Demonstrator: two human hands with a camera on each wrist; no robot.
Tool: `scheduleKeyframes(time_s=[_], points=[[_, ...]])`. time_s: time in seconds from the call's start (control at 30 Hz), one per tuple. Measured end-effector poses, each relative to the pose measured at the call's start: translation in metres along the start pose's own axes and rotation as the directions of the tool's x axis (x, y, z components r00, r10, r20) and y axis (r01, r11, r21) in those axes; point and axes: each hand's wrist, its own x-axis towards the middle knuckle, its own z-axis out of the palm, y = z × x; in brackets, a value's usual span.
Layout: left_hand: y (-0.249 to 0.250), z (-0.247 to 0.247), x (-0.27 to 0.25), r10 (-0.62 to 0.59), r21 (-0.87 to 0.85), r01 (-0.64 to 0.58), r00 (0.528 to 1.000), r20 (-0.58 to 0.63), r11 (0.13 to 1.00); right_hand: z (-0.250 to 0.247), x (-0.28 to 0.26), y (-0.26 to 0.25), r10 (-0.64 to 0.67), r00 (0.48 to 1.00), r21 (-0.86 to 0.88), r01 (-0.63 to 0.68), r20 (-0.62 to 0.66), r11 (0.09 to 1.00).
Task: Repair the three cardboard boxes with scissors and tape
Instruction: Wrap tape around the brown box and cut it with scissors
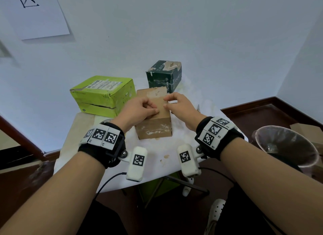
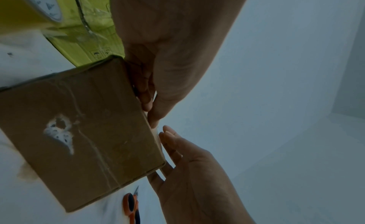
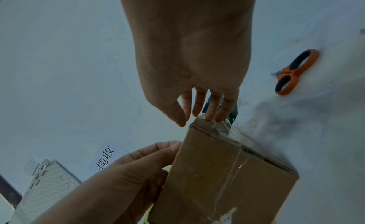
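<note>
A brown cardboard box (image 1: 153, 122) stands in the middle of the white table (image 1: 157, 154), with clear tape running over its top and side (image 3: 235, 157). My left hand (image 1: 153, 110) rests on the box top, thumb and bent fingers pressing down on it. My right hand (image 1: 167, 101) touches the far right top edge, and its straight fingers (image 3: 209, 110) press on the taped corner. A lime green box (image 1: 103, 93) sits to the left and a dark green box (image 1: 164, 75) behind. Orange scissors (image 3: 294, 71) lie on the table to the right. A tape roll (image 2: 39, 10) lies by the green box.
The table is small, and its edges are close on all sides. A bin lined with a plastic bag (image 1: 286, 145) stands on the floor to the right. White walls close in behind, with a paper sheet (image 1: 35, 12) on the left one.
</note>
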Motion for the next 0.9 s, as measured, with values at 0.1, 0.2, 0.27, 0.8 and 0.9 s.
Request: scheduleKeyframes(time_s=[0.1,0.2,0.27,0.8,0.9], points=[[0.003,-0.001,-0.002,0.009,-0.053,-0.010,1.000,-0.017,0.999,0.000,0.000,-0.001,-0.002,1.000,0.000,0.002,-0.009,1.000],[0.002,-0.012,-0.004,-0.002,-0.159,-0.013,0.996,-0.094,0.987,-0.002,0.002,-0.002,-0.010,0.999,-0.019,0.010,-0.038,1.000],[-0.005,-0.026,-0.004,0.013,-0.136,-0.040,0.981,-0.194,0.990,-0.003,0.004,-0.004,-0.018,0.998,-0.028,0.017,-0.059,0.999],[-0.048,-0.081,-0.045,-0.279,0.815,0.062,0.952,0.125,0.576,0.014,0.003,-0.046,-0.106,0.991,-0.020,0.105,-0.083,0.994],[-0.042,-0.106,-0.046,-0.130,0.701,0.088,0.992,0.007,0.708,0.013,0.004,-0.057,-0.148,0.986,0.004,0.149,-0.075,0.989]])
